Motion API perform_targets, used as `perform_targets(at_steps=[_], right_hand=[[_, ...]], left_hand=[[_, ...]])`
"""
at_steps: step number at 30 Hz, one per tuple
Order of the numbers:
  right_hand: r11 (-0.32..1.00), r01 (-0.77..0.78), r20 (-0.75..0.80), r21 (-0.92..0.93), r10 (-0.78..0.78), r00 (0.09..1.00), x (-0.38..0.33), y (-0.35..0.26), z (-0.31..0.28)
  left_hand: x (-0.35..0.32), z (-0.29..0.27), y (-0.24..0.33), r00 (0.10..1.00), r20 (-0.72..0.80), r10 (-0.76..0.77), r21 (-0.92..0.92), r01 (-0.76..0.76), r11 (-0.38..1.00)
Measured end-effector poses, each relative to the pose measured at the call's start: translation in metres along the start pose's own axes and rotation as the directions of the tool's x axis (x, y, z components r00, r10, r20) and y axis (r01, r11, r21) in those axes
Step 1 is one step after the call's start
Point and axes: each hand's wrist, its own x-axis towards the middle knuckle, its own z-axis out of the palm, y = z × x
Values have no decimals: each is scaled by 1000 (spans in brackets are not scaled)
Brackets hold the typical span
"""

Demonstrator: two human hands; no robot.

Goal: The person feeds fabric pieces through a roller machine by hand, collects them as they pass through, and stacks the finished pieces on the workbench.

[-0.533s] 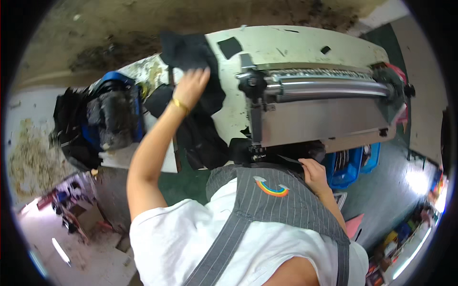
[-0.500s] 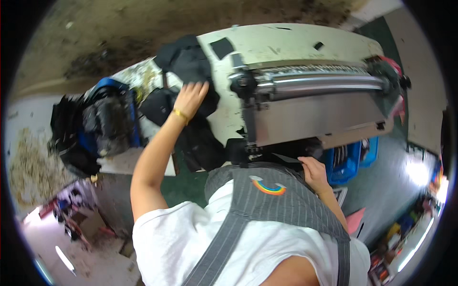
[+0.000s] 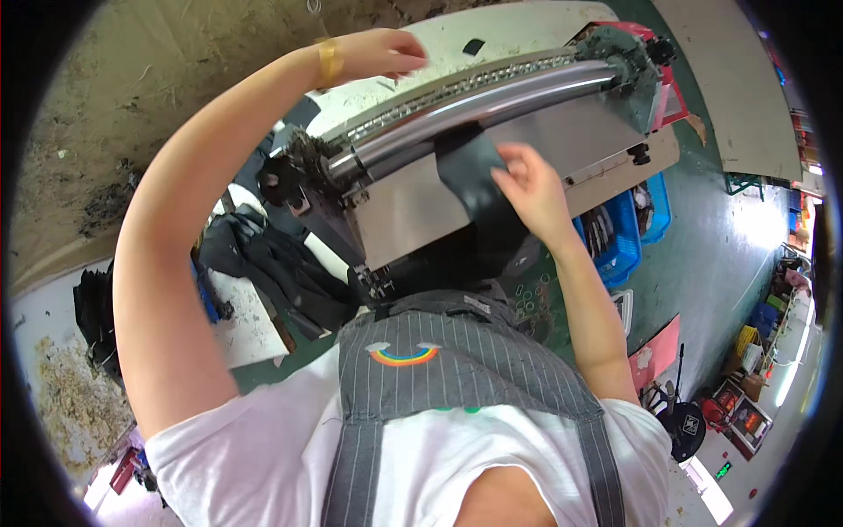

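Observation:
A black strip of flat, flexible material (image 3: 474,169) lies across the metal feed plate (image 3: 408,215) of a roller machine, its far end at the shiny roller (image 3: 474,107). At its right edge my right hand (image 3: 531,189) pinches it between thumb and fingers. My left hand (image 3: 382,54) is stretched over the machine's far side, above the white table (image 3: 518,25). Its fingers are slightly bent and apart from the thumb, and I see nothing in them. The strip's near end merges with dark material below the plate, so I cannot tell where it stops.
Black cloth-like pieces (image 3: 272,259) are heaped left of the machine. Blue baskets (image 3: 622,250) with dark pieces stand on the floor at right, near a pink sheet (image 3: 654,351). A small black scrap (image 3: 473,46) lies on the table behind the roller.
My left hand has left the black pile and moved right, beyond the machine. My right hand has come up from the machine's near edge, bringing the black strip onto the plate. The view has shifted.

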Motion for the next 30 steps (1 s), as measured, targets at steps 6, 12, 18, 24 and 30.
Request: perform_targets(at_steps=[6, 12, 18, 24, 30], right_hand=[[781, 543, 124, -308, -533, 837, -53, 46, 27], [899, 412, 410, -149, -323, 853, -69, 145, 134], [765, 622, 467, -165, -495, 733, -74, 96, 97], [936, 34, -83, 351, -5, 997, -86, 29, -7], [979, 161, -169, 126, -139, 976, 4, 16, -7]], left_hand=[[43, 31, -4, 999, -31, 24, 314, -13, 949], [32, -32, 60, 991, -113, 69, 440, -13, 898], [10, -83, 101, 908, -43, 417, 517, -337, 787], [-14, -111, 117, 929, -329, 167, 814, 190, 549], [58, 1, 16, 993, 120, -21, 550, -49, 833]])
